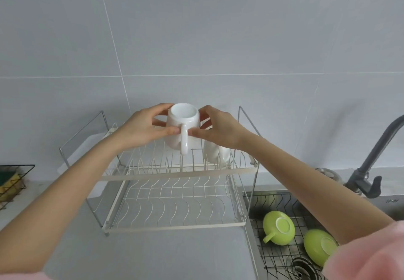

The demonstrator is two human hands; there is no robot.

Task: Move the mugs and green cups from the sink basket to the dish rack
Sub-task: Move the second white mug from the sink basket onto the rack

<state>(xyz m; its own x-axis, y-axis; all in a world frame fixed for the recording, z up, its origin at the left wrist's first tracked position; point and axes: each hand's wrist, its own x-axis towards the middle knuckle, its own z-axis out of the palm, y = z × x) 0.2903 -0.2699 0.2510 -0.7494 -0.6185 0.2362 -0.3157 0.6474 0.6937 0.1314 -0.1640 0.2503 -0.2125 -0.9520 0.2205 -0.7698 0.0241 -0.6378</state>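
A white mug (180, 126) is upside down over the upper tier of the two-tier wire dish rack (175, 227), its handle facing me. My left hand (142, 126) grips its left side and my right hand (220, 128) its right side. A second white mug (215, 154) stands upside down on the upper tier just to the right, partly behind my right wrist. Two green cups, one with its handle showing (278, 230) and one partly under my right sleeve (318, 246), lie upside down in the black wire sink basket (273, 201) at lower right.
A grey faucet (371, 164) rises behind the sink at the right. A black wire holder with sponges (11, 181) stands on the counter at the far left. A white tray (87, 148) sits behind the rack. The tiled wall is close behind.
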